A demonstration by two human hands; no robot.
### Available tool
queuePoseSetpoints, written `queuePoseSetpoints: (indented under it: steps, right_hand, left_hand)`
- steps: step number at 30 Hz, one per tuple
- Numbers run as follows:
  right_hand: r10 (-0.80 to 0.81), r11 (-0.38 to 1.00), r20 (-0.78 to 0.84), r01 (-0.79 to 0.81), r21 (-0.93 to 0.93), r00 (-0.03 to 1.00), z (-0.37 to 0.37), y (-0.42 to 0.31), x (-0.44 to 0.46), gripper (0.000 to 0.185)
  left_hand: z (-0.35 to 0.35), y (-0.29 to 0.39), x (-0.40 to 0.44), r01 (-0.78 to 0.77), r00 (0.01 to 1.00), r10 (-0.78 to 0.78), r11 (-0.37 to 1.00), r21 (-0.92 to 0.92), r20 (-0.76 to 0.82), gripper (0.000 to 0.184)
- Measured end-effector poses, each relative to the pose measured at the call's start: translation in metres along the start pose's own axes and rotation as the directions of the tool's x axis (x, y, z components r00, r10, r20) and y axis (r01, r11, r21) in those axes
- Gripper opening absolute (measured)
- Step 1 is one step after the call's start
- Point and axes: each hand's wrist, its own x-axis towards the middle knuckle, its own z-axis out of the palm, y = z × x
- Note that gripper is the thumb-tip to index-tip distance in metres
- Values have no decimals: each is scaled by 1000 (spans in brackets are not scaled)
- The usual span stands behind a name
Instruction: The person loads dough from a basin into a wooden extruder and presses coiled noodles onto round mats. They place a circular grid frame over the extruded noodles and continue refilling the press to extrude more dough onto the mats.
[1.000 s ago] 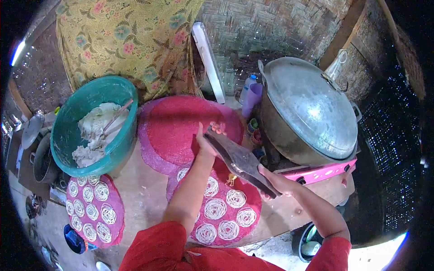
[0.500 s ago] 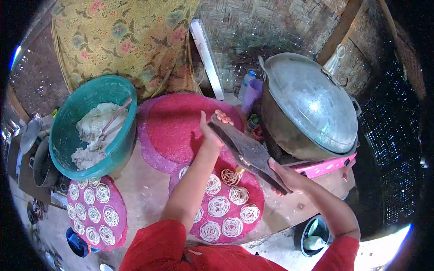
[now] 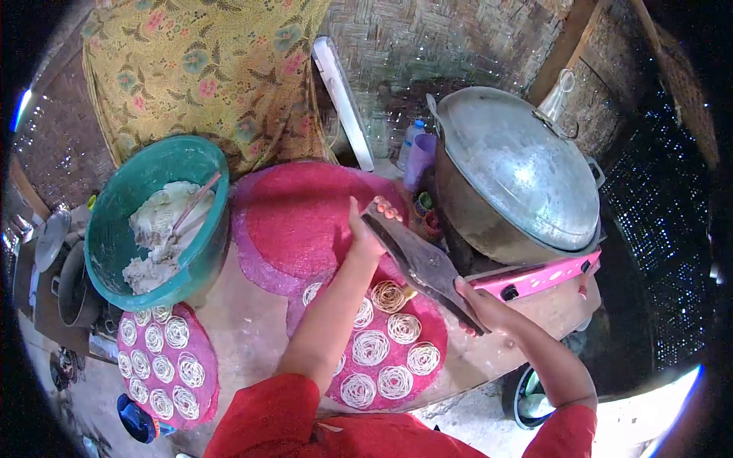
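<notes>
Both hands grip a dark, slab-like wooden press [image 3: 420, 263], held tilted above the table. My left hand [image 3: 366, 235] closes around its upper-left end, with reddish fingertips showing over the edge. At the lower-right end, my right hand [image 3: 482, 305] is wrapped around it, thumb on top. Below the press lies a round pink mat [image 3: 437, 324] bearing several pale nests of thin strands. One nest [image 3: 389, 296] near the press looks browner than the others. My left forearm hides part of this mat. The press's underside is hidden.
A green basin [image 3: 99, 259] of white dough with a stick stands left, beside another nest-covered mat [image 3: 210, 366]. Bare pink mats [image 3: 298, 221] lie behind. A large lidded pot [image 3: 489, 206] sits on a pink stove [image 3: 546, 278] at right. A purple cup [image 3: 419, 162] is near it.
The view has shifted slightly. The press and both hands have moved a little down and to the right; both hands keep their grip on it.
</notes>
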Motion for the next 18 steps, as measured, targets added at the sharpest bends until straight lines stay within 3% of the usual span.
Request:
queuePoseSetpoints:
  steps: [2, 4, 5, 7, 8, 9, 11, 12, 14, 18]
  right_hand:
    - [41, 999, -29, -40, 35, 999, -3, 11, 6, 72]
    - [22, 995, -27, -19, 99, 999, -3, 23, 9, 71]
    - [-2, 982, -16, 5, 187, 1000, -3, 32, 13, 71]
    - [-30, 958, -4, 30, 286, 1000, -4, 40, 14, 70]
    - [-62, 955, 7, 57, 291, 998, -4, 42, 12, 69]
    - [-94, 951, 19, 84, 296, 995, -3, 44, 11, 68]
    - [-101, 952, 14, 93, 291, 995, -3, 45, 10, 67]
    - [-101, 957, 7, 95, 274, 995, -2, 47, 9, 66]
    - [-106, 959, -17, 107, 263, 994, -1, 53, 13, 66]
    - [-156, 959, -77, 169, 225, 985, 0, 44, 10, 64]
  left_hand:
    - [13, -5, 3, 39, 999, -38, 999, -27, 37, 50]
    - [51, -10, -7, 38, 976, 0, 985, 171, -217, 51]
    - [47, -8, -8, 43, 976, -4, 984, 174, -216, 51]
    - [22, 3, -15, 265, 959, -193, 872, 412, -209, 45]
    - [-2, 7, -15, 371, 928, -201, 565, 737, -313, 40]
    - [-22, 7, -20, 429, 899, -159, 137, 893, -408, 35]
    - [-25, -6, -55, 350, 908, -285, 110, 930, -307, 31]
    - [21, -6, -73, 323, 849, -380, -177, 930, -367, 33]
    - [6, -15, -75, 438, 796, -380, -178, 881, -472, 34]
    - [-48, -16, -64, 423, 794, -405, -167, 891, -453, 43]
